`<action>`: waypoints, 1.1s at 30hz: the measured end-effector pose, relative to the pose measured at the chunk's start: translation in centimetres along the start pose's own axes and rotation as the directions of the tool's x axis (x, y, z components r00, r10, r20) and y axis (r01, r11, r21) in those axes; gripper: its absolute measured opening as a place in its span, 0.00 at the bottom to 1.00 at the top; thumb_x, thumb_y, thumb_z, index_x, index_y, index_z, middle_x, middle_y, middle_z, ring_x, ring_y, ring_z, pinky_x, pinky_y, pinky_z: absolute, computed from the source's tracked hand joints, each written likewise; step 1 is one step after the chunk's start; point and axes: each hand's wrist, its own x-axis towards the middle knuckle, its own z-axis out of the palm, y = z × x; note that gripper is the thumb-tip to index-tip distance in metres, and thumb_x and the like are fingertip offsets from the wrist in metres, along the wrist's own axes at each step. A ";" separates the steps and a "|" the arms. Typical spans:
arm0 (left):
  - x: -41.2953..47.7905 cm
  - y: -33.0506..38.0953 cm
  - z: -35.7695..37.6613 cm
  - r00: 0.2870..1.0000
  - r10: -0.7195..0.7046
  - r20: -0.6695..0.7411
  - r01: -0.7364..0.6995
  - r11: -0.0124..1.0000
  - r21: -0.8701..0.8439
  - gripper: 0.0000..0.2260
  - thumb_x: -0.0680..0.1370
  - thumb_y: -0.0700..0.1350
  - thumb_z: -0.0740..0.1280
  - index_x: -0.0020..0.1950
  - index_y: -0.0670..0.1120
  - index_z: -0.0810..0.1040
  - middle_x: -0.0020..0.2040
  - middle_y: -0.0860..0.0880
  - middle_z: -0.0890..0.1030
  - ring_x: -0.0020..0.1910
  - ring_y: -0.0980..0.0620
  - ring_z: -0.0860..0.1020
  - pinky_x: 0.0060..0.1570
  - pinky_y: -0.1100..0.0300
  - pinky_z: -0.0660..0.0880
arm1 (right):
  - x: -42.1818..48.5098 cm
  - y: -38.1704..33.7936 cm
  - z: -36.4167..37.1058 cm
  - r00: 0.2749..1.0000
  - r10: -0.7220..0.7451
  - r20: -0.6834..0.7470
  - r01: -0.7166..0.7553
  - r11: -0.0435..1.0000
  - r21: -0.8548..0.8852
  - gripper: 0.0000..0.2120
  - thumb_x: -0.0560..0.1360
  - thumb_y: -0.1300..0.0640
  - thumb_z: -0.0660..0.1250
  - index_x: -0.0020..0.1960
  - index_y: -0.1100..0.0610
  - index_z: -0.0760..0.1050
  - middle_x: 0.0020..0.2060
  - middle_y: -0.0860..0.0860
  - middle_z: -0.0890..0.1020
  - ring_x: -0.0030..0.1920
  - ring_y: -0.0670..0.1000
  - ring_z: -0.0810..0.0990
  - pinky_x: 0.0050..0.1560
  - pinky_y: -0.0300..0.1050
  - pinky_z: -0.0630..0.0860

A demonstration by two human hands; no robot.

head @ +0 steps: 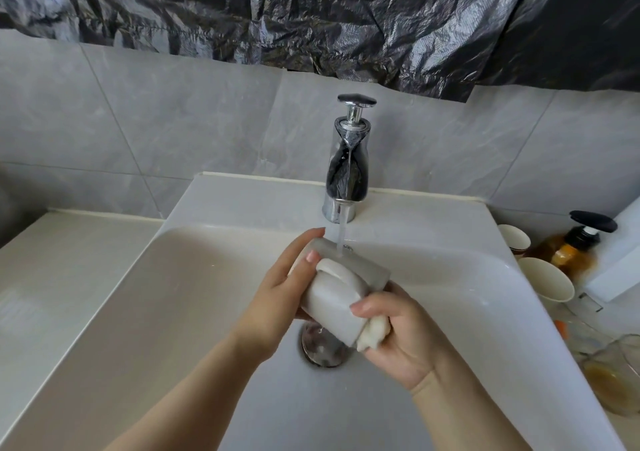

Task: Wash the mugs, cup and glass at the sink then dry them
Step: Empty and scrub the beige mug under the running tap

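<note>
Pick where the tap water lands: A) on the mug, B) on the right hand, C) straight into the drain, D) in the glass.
A: the stream from the tap hits the mug gripped by the left hand; the right hand, holding a sponge, sits clear of it.

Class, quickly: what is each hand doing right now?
Left hand: grips the grey mug.
Right hand: pinches a pale cloth against the mug.

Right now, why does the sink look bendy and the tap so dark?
Head view: the wide lens curves the sink rim; the chrome tap mirrors the dark crinkled sheet behind it; the glass at the right edge looks blurry.
</note>
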 end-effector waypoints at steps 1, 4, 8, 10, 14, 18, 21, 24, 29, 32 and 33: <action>0.1 0.1 -0.2 0.997 -0.066 0.048 0.067 0.998 -0.011 0.20 0.73 0.61 0.61 0.64 0.61 0.73 0.59 0.49 0.80 0.57 0.44 0.80 0.44 0.46 0.80 | 0.0 0.1 -0.2 0.999 0.012 -0.038 -0.015 0.998 -0.063 0.32 0.59 0.68 0.63 0.64 0.66 0.73 0.58 0.65 0.78 0.61 0.62 0.77 0.57 0.52 0.75; 0.1 0.8 -0.6 0.947 -0.296 0.128 0.313 0.938 -0.147 0.23 0.71 0.66 0.63 0.62 0.59 0.76 0.55 0.48 0.83 0.53 0.43 0.81 0.45 0.48 0.79 | 0.1 1.0 0.0 0.974 0.053 -0.220 -0.178 0.782 -0.598 0.34 0.58 0.64 0.64 0.65 0.61 0.70 0.56 0.60 0.80 0.56 0.56 0.79 0.45 0.44 0.79; -0.1 0.3 -0.2 0.981 -0.183 -0.068 0.176 0.980 -0.096 0.18 0.68 0.55 0.70 0.57 0.54 0.79 0.44 0.50 0.84 0.40 0.53 0.82 0.36 0.57 0.78 | 0.1 1.4 1.1 0.962 0.116 -0.247 -0.229 0.835 -0.500 0.23 0.59 0.62 0.64 0.54 0.62 0.75 0.31 0.57 0.78 0.28 0.49 0.76 0.32 0.39 0.73; -0.2 0.1 0.1 0.994 -0.013 -0.107 0.014 1.000 0.002 0.15 0.70 0.50 0.73 0.55 0.59 0.79 0.48 0.50 0.83 0.42 0.54 0.82 0.36 0.57 0.80 | -0.1 0.6 1.7 0.973 0.077 -0.216 -0.088 0.995 -0.044 0.16 0.62 0.63 0.69 0.49 0.65 0.80 0.37 0.63 0.82 0.31 0.55 0.82 0.32 0.42 0.79; -0.3 0.4 0.6 0.995 0.076 0.060 -0.078 0.997 0.023 0.20 0.71 0.47 0.74 0.60 0.58 0.75 0.51 0.55 0.82 0.46 0.56 0.82 0.41 0.61 0.79 | -0.1 -0.5 1.1 0.939 0.008 -0.343 0.029 0.994 0.102 0.13 0.65 0.57 0.66 0.45 0.63 0.81 0.42 0.61 0.84 0.38 0.57 0.85 0.34 0.49 0.81; -0.2 0.7 -0.7 0.970 -0.236 0.058 0.236 0.972 0.011 0.22 0.65 0.60 0.71 0.58 0.61 0.77 0.53 0.49 0.81 0.47 0.47 0.81 0.35 0.52 0.78 | -0.3 -0.5 0.6 0.891 -0.128 -0.436 -0.140 0.835 -0.532 0.08 0.67 0.57 0.75 0.44 0.58 0.82 0.36 0.53 0.84 0.33 0.48 0.80 0.33 0.44 0.76; -0.2 0.5 -1.0 0.947 -0.316 -0.054 0.315 0.949 -0.020 0.18 0.66 0.56 0.72 0.54 0.54 0.79 0.49 0.45 0.79 0.43 0.45 0.80 0.33 0.53 0.77 | 0.0 -0.4 1.0 0.807 -0.338 -0.484 -0.159 0.665 -0.730 0.11 0.71 0.55 0.72 0.33 0.55 0.75 0.19 0.42 0.72 0.19 0.41 0.66 0.20 0.32 0.59; 0.1 0.7 -1.0 0.915 -0.382 -0.130 0.355 0.915 -0.192 0.13 0.72 0.57 0.66 0.50 0.50 0.79 0.42 0.45 0.80 0.39 0.45 0.79 0.32 0.52 0.77 | 0.1 -0.8 -0.1 0.600 -0.576 -0.555 -0.133 0.612 -0.779 0.21 0.72 0.46 0.68 0.29 0.56 0.66 0.18 0.45 0.66 0.26 0.48 0.64 0.27 0.40 0.60; -0.1 1.4 -2.4 0.867 -0.498 -0.038 0.399 0.737 -0.546 0.18 0.75 0.61 0.61 0.49 0.47 0.77 0.36 0.43 0.81 0.37 0.42 0.79 0.31 0.55 0.78 | -0.8 -1.7 -0.2 0.723 -0.396 -0.566 -0.302 0.555 -0.775 0.22 0.73 0.39 0.64 0.35 0.59 0.71 0.17 0.45 0.65 0.21 0.46 0.65 0.26 0.39 0.60; 0.0 0.6 -2.2 0.900 -0.436 0.017 0.382 0.769 -0.513 0.20 0.75 0.61 0.60 0.54 0.46 0.77 0.41 0.41 0.82 0.38 0.43 0.80 0.45 0.49 0.76 | -0.2 -0.2 0.5 0.855 -0.177 -0.487 -0.279 0.635 -0.720 0.13 0.69 0.48 0.73 0.40 0.58 0.79 0.22 0.44 0.76 0.21 0.41 0.71 0.23 0.35 0.69; -0.1 0.5 -2.0 0.911 -0.412 0.020 0.371 0.796 -0.478 0.21 0.74 0.61 0.61 0.55 0.46 0.78 0.42 0.41 0.82 0.41 0.43 0.80 0.50 0.46 0.74 | -0.1 0.3 0.6 0.864 -0.175 -0.472 -0.273 0.624 -0.732 0.11 0.67 0.51 0.74 0.40 0.59 0.80 0.26 0.46 0.79 0.25 0.42 0.75 0.28 0.37 0.76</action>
